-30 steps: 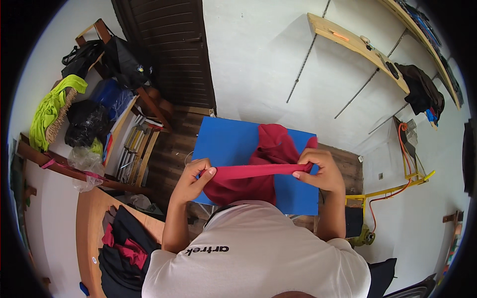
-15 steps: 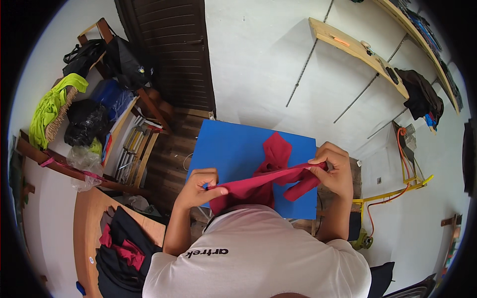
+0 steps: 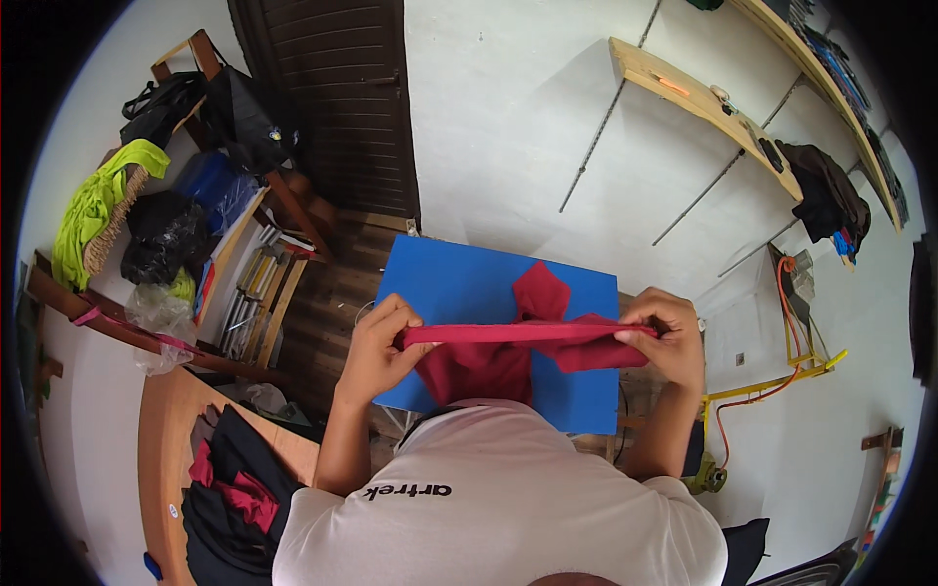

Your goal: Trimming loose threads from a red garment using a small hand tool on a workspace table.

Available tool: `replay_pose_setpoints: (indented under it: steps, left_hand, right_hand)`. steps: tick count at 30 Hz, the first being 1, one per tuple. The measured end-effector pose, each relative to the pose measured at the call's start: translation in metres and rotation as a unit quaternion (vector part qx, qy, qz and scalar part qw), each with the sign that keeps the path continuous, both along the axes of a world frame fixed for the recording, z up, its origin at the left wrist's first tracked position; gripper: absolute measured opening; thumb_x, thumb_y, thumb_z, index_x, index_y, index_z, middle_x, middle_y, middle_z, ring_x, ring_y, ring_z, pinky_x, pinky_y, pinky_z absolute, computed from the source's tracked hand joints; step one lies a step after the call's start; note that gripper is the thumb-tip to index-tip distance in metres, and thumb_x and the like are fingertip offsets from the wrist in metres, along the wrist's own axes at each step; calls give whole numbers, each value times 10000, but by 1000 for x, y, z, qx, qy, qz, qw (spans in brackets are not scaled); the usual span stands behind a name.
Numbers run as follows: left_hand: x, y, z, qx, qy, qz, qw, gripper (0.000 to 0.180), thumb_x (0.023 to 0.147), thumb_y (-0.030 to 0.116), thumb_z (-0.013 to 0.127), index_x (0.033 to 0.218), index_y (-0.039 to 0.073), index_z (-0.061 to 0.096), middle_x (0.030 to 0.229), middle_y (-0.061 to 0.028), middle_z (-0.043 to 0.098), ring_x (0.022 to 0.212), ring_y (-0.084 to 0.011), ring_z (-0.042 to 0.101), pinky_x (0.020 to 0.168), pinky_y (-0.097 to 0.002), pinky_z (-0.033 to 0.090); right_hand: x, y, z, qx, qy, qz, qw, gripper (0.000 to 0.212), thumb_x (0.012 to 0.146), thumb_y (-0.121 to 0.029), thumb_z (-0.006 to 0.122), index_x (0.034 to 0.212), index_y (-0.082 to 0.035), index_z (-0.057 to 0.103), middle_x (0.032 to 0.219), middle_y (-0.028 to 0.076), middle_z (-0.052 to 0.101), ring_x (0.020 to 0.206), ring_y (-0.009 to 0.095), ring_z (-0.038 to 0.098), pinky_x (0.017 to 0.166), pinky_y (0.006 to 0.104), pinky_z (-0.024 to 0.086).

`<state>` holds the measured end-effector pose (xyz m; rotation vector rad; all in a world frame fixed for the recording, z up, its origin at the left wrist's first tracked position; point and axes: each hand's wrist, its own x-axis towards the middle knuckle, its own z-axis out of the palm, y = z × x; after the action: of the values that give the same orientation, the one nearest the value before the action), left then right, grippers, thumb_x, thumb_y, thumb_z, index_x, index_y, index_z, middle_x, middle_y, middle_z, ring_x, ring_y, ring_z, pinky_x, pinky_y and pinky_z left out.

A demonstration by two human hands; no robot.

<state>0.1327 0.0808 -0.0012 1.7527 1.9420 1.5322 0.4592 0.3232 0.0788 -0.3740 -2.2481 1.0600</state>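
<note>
A dark red cloth garment is stretched between my hands above a blue table. Its upper edge, a straight folded band, runs taut and nearly level from one hand to the other. My left hand pinches the band's left end between thumb and fingers. At the right end my right hand grips it the same way. Below the band the fabric hangs toward my body, and part of it is hidden by my white shirt. A narrower piece of the red cloth lies on the table beyond the band.
To the left, a wooden table bears black and red clothing. Behind it stands a rack with bags and a yellow-green cloth. Wall shelves run along the upper right. A yellow metal frame with an orange cord is at right.
My left hand has risen and the right has shifted slightly right, so the band went from slanted to nearly level and tauter. The hanging part at right has swung up.
</note>
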Motion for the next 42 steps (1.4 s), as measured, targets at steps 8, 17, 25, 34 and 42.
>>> replay_pose_setpoints:
  steps: [8,17,25,34,42]
  left_hand:
    - [-10,-2,-10,-113,-100,-219,964,304,935,239,818,868,24,614,851,-59,533,769,-182,515,669,-330,441]
    - [-10,-4,-18,-73,-181,-189,962,238,1058,203,648,917,14,617,839,-68,600,767,-166,561,713,-300,457]
    - [-11,-11,-12,-23,-213,-196,957,223,1050,144,631,889,-6,603,840,-72,619,772,-160,575,723,-301,463]
    - [-12,-22,-9,-89,-146,-48,984,276,1020,186,689,819,40,567,740,-75,567,689,-204,540,663,-341,422]
    - [-13,-37,-12,2,-28,68,997,274,989,212,722,794,78,583,703,-42,535,693,-194,545,987,-384,361]
  right_hand:
    - [20,22,1,-242,33,22,969,305,964,-242,651,799,-7,550,815,53,535,754,149,479,713,287,385]
    - [25,11,3,-245,196,-41,949,297,952,-244,637,785,-72,462,780,31,433,739,159,393,721,333,367]
    - [25,4,3,-228,180,-32,956,278,969,-227,632,807,-62,478,803,43,461,744,159,435,721,308,378]
    - [18,1,6,-205,195,-83,956,238,985,-187,621,828,-58,498,834,24,464,778,122,420,733,267,348]
    - [6,-1,7,-193,186,-74,961,207,992,-147,608,838,-55,504,846,17,461,801,111,405,744,261,332]
